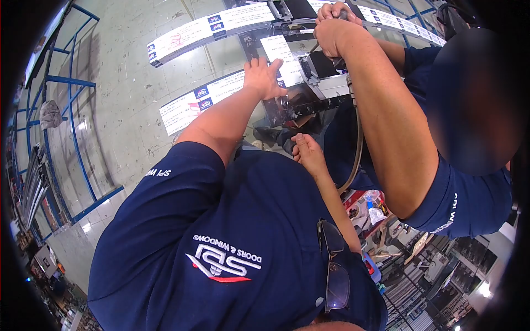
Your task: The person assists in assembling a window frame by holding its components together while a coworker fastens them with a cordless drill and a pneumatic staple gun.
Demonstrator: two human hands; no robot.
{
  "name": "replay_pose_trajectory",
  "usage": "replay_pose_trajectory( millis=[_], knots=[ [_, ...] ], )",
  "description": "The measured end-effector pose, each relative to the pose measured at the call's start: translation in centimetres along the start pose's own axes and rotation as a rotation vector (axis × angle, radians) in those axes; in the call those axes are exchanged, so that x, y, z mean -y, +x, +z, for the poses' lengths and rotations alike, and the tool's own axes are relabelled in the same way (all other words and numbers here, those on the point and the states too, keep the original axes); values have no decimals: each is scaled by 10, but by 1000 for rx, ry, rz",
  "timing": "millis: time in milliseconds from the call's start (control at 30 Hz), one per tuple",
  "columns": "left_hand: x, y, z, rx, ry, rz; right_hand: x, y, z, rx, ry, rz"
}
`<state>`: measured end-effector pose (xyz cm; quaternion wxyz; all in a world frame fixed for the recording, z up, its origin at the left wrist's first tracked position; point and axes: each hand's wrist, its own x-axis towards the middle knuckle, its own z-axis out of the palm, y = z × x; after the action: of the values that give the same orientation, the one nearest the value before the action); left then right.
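Left hand reaches out, fingers spread; right hand tucked close.

navy shirt — white-and-red logo; white strips — blue label squares

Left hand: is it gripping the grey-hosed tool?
No, the left hand presses flat on the white label-covered frame bar, while a co-worker's hand grips the grey-hosed tool.

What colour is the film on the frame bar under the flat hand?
White, with small blue logo patches and dark print, on the frame bar; the head view shows it.
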<state>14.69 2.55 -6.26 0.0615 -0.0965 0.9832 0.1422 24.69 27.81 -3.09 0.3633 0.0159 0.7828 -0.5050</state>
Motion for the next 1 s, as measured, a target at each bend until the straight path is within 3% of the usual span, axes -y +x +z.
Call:
replay_pose_trajectory(
  millis=[1000],
  knots=[
    [-1,-1,0,-11,-17,-6,0,0,2,-8,-1,15]
  ],
)
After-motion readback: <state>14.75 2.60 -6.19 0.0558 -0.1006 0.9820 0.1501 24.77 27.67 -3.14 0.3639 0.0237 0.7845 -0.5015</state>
